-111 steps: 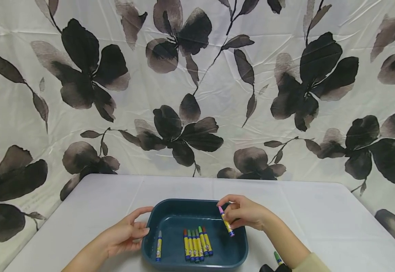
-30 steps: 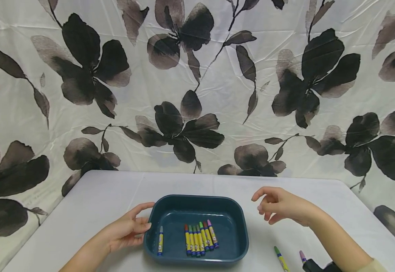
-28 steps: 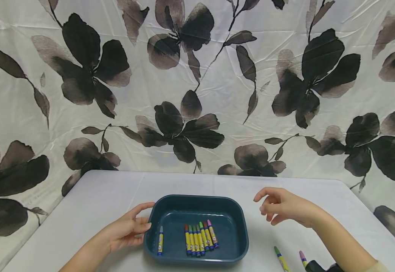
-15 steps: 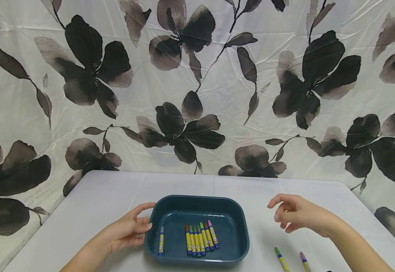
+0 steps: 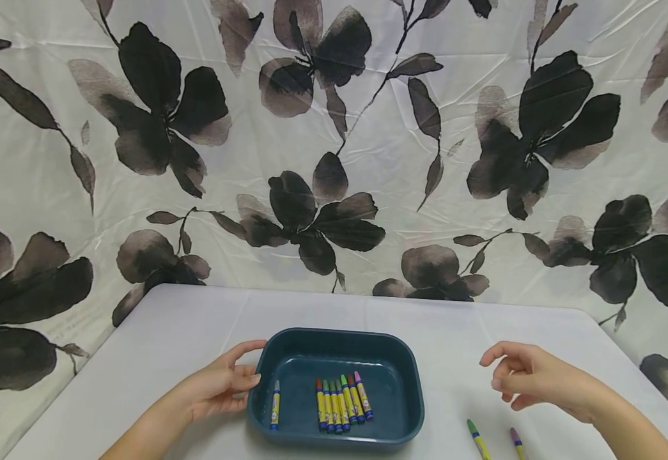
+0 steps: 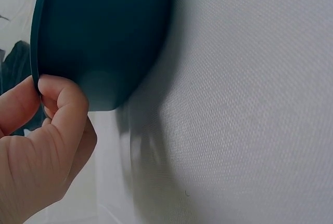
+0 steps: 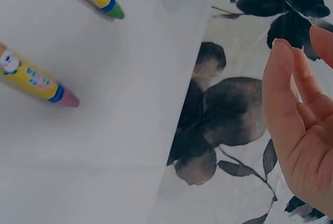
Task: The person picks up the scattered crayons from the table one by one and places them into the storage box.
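My left hand pinches the left rim of a dark teal plastic tray; the left wrist view shows thumb and fingers on either side of that rim. Inside the tray, several crayons with yellow wrappers lie side by side, a pink-tipped crayon at their right end. A grey-tipped crayon lies apart near the left wall. My right hand hovers over the table right of the tray, fingers loosely bent and holding nothing. Below it on the table lie a green crayon and a purple-pink crayon.
A white-covered table carries everything. Behind it hangs a pale cloth printed with dark flowers. The two loose crayons run toward the bottom edge of the head view, where their lower ends are cut off.
A pink crayon, earlier held in my right hand, now lies at the right end of the row in the tray. The right hand has moved away rightward; the left stays on the rim.
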Motion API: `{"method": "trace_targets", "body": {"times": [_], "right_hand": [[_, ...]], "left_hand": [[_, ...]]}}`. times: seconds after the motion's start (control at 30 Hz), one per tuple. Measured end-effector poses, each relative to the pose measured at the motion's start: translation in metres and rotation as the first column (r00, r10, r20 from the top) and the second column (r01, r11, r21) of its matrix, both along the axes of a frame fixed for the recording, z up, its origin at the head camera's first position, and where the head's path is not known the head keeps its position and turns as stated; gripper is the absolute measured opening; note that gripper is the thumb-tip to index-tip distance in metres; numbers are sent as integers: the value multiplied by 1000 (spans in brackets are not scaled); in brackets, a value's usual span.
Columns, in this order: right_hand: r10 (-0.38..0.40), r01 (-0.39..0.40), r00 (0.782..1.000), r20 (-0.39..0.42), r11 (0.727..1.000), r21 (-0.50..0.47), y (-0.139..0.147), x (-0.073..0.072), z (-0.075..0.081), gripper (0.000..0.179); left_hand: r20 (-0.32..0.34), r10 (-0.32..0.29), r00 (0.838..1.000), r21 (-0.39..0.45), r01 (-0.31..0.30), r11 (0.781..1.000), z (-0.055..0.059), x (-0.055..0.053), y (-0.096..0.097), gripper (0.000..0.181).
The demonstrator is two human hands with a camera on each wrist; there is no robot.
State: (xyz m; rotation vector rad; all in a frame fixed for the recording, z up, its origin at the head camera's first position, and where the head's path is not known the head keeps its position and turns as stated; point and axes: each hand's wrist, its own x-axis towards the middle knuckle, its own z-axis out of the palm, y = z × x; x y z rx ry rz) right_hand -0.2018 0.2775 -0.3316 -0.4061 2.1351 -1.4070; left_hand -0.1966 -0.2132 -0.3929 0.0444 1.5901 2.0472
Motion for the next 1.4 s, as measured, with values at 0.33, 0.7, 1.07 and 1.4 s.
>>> {"method": "trace_targets", "body": {"times": [0.33, 0.7, 1.07, 1.4], "right_hand": [[-39, 38, 998, 45, 999, 15, 24, 5, -13, 24], [-133, 124, 983, 128, 989, 78, 44, 14, -39, 24], [-110, 115, 981, 161, 993, -25, 55, 21, -72, 41], [-181, 166, 977, 113, 977, 131, 54, 25, -80, 30]], "left_hand": [[-2, -10, 1000, -9, 10, 1000, 0, 0, 0, 72], [-8, -6, 1000, -1, 6, 1000, -2, -2, 1, 71], [-10, -10, 1000, -12, 9, 1000, -4, -2, 0, 71], [11, -6, 1000, 0, 6, 1000, -2, -2, -2, 71]]}}
